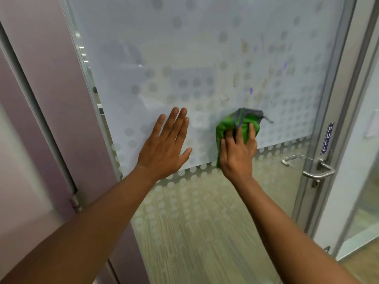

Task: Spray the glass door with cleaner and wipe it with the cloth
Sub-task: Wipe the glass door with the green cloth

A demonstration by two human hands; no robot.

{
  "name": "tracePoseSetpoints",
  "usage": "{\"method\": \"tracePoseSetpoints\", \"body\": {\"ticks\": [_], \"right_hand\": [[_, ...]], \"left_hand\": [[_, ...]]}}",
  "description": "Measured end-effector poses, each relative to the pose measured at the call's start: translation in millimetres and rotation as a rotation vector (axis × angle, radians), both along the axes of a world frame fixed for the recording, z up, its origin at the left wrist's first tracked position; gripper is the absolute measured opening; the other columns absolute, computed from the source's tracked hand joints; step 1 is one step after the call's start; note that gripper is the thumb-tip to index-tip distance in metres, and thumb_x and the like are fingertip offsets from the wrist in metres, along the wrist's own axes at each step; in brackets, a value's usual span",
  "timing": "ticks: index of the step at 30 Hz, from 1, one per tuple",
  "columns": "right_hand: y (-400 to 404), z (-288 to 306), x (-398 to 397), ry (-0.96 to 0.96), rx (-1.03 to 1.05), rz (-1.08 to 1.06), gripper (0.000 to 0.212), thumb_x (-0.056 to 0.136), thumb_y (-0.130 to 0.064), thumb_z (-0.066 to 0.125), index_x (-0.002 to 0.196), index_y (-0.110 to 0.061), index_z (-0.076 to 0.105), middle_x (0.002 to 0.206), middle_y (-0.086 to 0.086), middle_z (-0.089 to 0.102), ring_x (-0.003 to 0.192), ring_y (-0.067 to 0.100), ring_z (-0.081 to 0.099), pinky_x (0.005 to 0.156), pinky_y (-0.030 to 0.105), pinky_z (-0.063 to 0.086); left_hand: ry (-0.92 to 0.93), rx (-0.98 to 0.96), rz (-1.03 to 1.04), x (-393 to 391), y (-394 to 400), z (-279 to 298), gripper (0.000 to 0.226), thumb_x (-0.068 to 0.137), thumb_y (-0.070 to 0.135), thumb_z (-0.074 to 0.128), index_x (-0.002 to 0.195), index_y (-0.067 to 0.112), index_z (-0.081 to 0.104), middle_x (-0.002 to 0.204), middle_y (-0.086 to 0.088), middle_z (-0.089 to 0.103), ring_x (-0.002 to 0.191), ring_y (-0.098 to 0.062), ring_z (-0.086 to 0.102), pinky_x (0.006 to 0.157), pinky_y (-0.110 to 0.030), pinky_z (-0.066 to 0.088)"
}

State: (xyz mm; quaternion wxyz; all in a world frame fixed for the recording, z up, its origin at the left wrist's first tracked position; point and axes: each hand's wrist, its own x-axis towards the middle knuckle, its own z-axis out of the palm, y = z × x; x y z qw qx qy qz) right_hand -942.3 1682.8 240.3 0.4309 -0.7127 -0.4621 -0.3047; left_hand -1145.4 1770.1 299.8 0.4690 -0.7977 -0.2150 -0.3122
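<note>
Though bunched, green grey-edged cloth [229, 128]

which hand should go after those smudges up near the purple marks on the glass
Right. The right hand already grips the green cloth against the glass door, just below the smudges. The left hand lies flat, empty, farther away.

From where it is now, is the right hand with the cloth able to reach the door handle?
Probably yes. The right hand presses the green cloth on the glass door, and the door handle lies further right, slightly lower, with only bare glass between them.
</note>
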Motion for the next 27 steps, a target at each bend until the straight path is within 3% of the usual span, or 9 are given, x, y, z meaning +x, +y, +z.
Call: {"method": "tracePoseSetpoints", "body": {"ticks": [3,6,10,13,18,23,27], "right_hand": [[12.8,29.3,-9.4,-0.063,0.018,0.070,0.044,0.104,-0.030,0.039,0.140,-0.009,0.051,0.161,0.015,0.029,0.150,0.049,0.003,0.118,0.063,0.014],[21.7,20.1,-34.9,-0.149,0.005,0.183,0.049,0.104,-0.033,0.040,0.150,-0.015,0.041,0.165,0.011,0.017,0.151,0.044,-0.003,0.120,0.061,0.007],[13.4,-15.5,-24.0,-0.172,-0.040,0.193,0.057,0.104,-0.036,0.033,0.158,-0.031,0.015,0.168,0.000,0.004,0.154,0.034,-0.005,0.120,0.061,0.011],[10.9,3.6,5.9,-0.123,-0.023,0.125,0.058,0.103,-0.032,0.036,0.157,-0.027,0.015,0.167,0.005,0.006,0.153,0.037,-0.003,0.118,0.063,0.012],[35.0,68.2,2.8,-0.145,0.104,0.172,0.058,0.105,-0.032,0.031,0.159,-0.024,0.012,0.168,0.005,0.000,0.153,0.037,-0.009,0.120,0.060,-0.003],[27.9,39.2,9.4,-0.248,0.030,0.192,0.058,0.105,-0.036,0.029,0.159,-0.027,0.010,0.168,0.005,0.004,0.154,0.033,-0.007,0.121,0.061,0.004],[19.3,55.3,39.8,-0.138,0.063,0.141,0.059,0.103,-0.030,0.035,0.158,-0.019,0.016,0.167,0.011,0.009,0.152,0.039,-0.003,0.119,0.064,0.007]], "left_hand": [[-0.024,0.006,-0.066,9.7,-6.0,19.6,0.081,0.104,0.055,0.024,0.160,-0.001,0.006,0.168,-0.022,0.002,0.157,-0.037,0.003,0.128,-0.049,0.009],[-0.081,0.011,-0.081,23.7,-6.9,54.5,0.082,0.103,0.055,0.026,0.159,-0.002,0.010,0.168,-0.023,0.005,0.156,-0.039,0.005,0.128,-0.050,0.007],[-0.073,0.037,-0.080,34.6,-3.0,83.9,0.083,0.102,0.057,0.024,0.159,-0.002,0.010,0.168,-0.023,0.003,0.156,-0.039,0.003,0.127,-0.052,0.009],[-0.045,0.070,-0.117,40.8,-1.5,94.2,0.086,0.103,0.061,0.020,0.160,-0.002,0.009,0.168,-0.022,0.004,0.157,-0.038,0.003,0.127,-0.052,0.011],[-0.136,0.117,-0.036,49.1,5.3,119.1,0.078,0.105,0.056,0.012,0.160,0.000,0.006,0.168,-0.021,0.004,0.157,-0.038,0.004,0.127,-0.051,0.009],[-0.128,0.146,-0.011,49.9,6.4,115.3,0.075,0.105,0.051,0.013,0.160,0.000,0.003,0.169,-0.021,0.003,0.157,-0.037,0.003,0.127,-0.049,0.004],[-0.136,0.127,0.010,50.6,4.5,116.3,0.079,0.104,0.056,0.010,0.160,0.001,0.001,0.169,-0.020,0.000,0.157,-0.036,0.001,0.128,-0.050,0.006]]}}
